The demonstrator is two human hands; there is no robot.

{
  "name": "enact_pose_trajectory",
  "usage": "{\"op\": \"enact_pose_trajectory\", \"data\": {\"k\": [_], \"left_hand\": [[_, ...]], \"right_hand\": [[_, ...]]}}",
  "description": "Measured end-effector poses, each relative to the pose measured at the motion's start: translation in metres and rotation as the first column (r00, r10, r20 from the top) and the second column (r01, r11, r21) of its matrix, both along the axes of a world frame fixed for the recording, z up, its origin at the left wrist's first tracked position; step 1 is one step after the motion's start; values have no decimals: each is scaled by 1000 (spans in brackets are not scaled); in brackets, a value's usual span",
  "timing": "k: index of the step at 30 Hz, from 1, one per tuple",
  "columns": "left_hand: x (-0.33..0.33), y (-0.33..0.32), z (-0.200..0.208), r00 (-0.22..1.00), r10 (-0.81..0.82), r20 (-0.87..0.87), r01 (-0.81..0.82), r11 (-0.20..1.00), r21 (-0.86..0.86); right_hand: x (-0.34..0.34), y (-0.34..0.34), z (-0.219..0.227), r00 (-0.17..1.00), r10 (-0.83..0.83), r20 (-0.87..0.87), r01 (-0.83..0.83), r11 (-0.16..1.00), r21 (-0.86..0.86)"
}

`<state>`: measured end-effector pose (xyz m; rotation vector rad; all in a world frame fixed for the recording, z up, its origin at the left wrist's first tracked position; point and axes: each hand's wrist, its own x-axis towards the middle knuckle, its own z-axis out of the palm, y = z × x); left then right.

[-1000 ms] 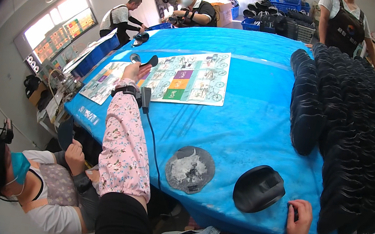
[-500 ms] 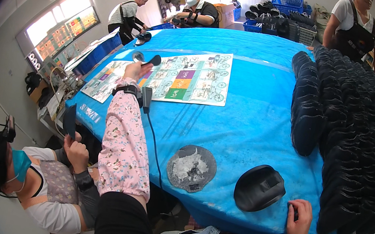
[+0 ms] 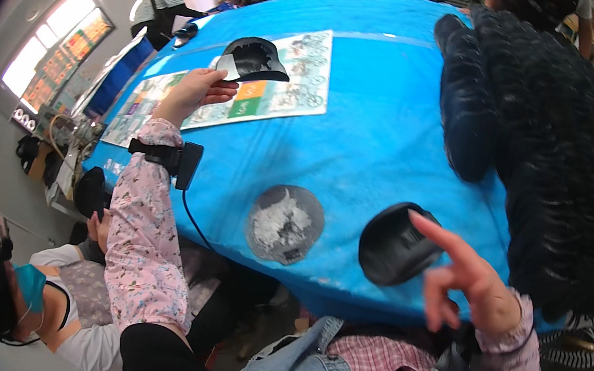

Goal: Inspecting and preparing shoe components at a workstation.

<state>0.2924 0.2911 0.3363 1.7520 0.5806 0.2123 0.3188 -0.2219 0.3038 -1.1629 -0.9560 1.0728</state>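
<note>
My left hand is stretched out over the far left of the blue-covered table, pinching a black curved, cap-shaped piece with a flared rim and a pale grey patch. Its thumb and fingers close on the piece's near left edge. At the near right, my right hand is raised and slightly blurred, index finger pointing out and the others bent, with nothing seen in it. Just left of that fingertip lies a black hollow moulded piece. Between the hands rests a dark round flat disc with whitish residue.
Long rows of nested black pieces stand along the table's right side. A printed colourful sheet lies under my left hand's piece. A co-worker sits close at my left, holding a dark piece. A cable hangs from my left wrist device.
My left hand has turned the black piece so that its broad side shows. My right hand has lifted from the table edge and extended its index finger. The view has shifted.
</note>
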Motion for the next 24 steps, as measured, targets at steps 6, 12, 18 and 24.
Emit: {"op": "enact_pose_trajectory", "data": {"k": [6,12,18,24], "left_hand": [[14,-17,-3,1000,-8,19,9,1000,-21],[-32,90,29,787,387,480,-373,919,-128],[-29,100,78,574,480,663,-340,877,-340],[-37,86,11,826,345,447,-341,936,-92]], "right_hand": [[5,30,12,772,-35,634,-19,997,79],[1,-1,-19,959,-223,176,239,969,-70],[5,-8,-22,908,-341,242,375,921,-106],[3,-17,-40,920,-330,212,349,935,-59]]}}
